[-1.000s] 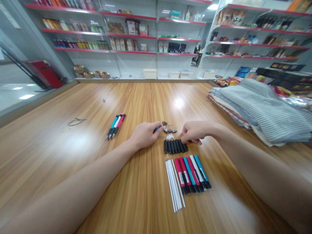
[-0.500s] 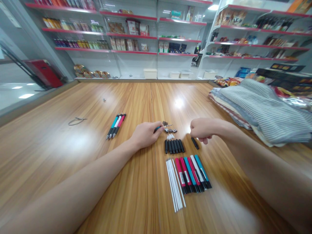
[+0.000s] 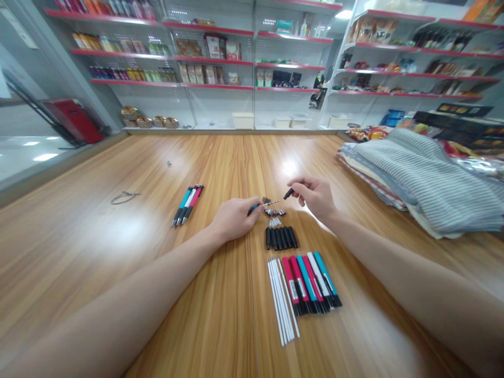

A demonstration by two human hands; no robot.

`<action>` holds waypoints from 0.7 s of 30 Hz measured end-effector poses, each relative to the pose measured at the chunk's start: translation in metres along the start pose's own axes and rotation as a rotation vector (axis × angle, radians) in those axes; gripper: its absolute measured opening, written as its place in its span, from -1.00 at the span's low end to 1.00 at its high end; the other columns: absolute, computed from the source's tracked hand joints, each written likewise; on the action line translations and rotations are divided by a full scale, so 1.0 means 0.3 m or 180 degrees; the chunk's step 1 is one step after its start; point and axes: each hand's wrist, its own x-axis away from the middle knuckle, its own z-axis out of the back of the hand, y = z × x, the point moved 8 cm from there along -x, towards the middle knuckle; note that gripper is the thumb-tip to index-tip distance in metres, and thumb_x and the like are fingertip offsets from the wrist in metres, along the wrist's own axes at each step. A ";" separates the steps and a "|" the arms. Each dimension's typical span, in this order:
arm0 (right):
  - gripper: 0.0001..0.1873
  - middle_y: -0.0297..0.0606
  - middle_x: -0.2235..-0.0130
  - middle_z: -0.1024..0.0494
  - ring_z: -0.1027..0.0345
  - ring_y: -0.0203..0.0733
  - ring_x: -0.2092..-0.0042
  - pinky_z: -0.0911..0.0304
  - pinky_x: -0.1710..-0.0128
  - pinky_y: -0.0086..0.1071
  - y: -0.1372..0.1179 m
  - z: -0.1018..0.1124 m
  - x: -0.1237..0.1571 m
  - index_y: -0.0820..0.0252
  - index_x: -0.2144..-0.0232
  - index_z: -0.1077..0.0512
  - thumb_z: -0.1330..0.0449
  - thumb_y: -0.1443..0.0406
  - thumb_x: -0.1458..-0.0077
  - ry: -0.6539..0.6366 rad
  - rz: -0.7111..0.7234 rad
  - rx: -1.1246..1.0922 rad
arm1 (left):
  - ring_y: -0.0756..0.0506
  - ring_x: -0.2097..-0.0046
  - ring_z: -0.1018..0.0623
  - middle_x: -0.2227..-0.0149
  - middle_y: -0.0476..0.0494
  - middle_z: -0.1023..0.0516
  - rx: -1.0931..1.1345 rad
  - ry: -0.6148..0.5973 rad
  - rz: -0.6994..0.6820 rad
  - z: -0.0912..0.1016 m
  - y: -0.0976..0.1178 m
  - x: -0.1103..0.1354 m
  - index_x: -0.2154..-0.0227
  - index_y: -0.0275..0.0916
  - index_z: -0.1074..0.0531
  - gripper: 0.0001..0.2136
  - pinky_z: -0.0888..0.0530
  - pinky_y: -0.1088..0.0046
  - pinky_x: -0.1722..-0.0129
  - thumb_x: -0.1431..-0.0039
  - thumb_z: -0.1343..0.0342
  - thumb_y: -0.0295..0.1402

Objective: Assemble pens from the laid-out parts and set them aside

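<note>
My left hand [image 3: 233,217] rests on the wooden table [image 3: 157,252], closed on a blue pen barrel [image 3: 258,206] whose refill tip points right. My right hand [image 3: 313,194] is raised just right of that tip, pinching a small black pen grip [image 3: 289,193]. Below the hands lie small metal tips [image 3: 274,212], a row of black grips [image 3: 280,237], several white refills [image 3: 281,296] and several red, blue and white pen barrels [image 3: 311,281].
Three assembled pens [image 3: 187,204] lie to the left, a rubber band [image 3: 123,197] farther left. Folded striped cloths [image 3: 425,176] are stacked at the right. Store shelves [image 3: 220,68] line the back wall.
My right hand picked one black grip from the row, lifted it and brought it up toward the refill tip. My left hand stayed in place.
</note>
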 end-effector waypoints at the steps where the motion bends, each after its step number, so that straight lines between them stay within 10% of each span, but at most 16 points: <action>1: -0.68 -0.28 0.53 -0.45 -0.21 -0.42 0.59 -0.03 0.67 -0.53 0.020 0.004 0.002 0.35 0.33 -0.48 -0.20 0.16 0.00 0.0215 0.0040 -0.0294 | -0.11 0.27 -0.57 0.33 -0.09 -0.59 0.0010 0.0007 -0.0006 0.001 0.001 0.000 0.23 -0.14 -0.45 -0.67 -0.33 0.44 0.33 -0.33 0.16 -0.12; 21: -0.71 -0.20 0.30 -0.58 -0.42 -0.29 0.32 -0.31 0.38 -0.44 0.014 -0.062 0.060 0.25 0.24 -0.55 -0.27 0.16 -0.05 -0.0255 0.0575 -0.0053 | -0.08 0.33 -0.54 0.37 -0.06 -0.57 0.0180 0.0219 0.0010 0.019 0.010 -0.001 0.18 -0.13 -0.44 -0.70 -0.31 0.46 0.38 -0.33 0.14 -0.12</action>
